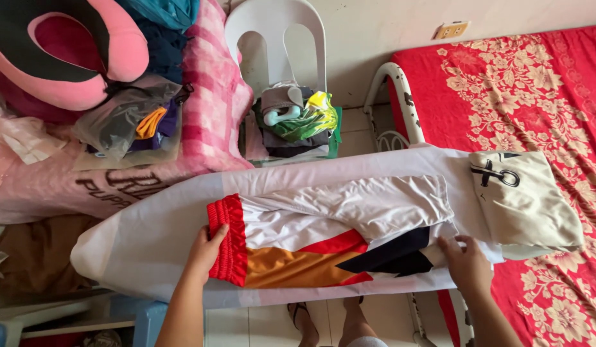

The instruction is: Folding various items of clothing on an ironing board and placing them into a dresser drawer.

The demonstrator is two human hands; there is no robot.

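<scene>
a pair of shorts (pixel 330 241) was laid flat across the middle of an ironing board (pixel 137 241), its length running along the board. the shorts were white, with orange, red and dark blue panels along the near edge and a red waistband (pixel 226 241) at the board's narrow end. the left hand (pixel 207 250) was set on the waistband, its fingers curled over the gathered red cloth and gripping it near the board's near edge. the right hand (pixel 465 260) was placed at the leg end of the shorts, by the dark blue panel, with the fingers bent and the fingertips pressed on the cloth; whether the hem was pinched could not be told. 1 folded cream garment (pixel 526 199) with a black mark was rested on the board's wide end, just beside the shorts. a white plastic chair (pixel 275 38) was stood beyond the board's far edge, and a pile of folded clothes (pixel 297 122) was kept on its seat. a bed with a red flowered sheet (pixel 535 83) was seen past the board's wide end. a pink neck pillow (pixel 86 58) was seen on a heap beyond the board's narrow end.
</scene>
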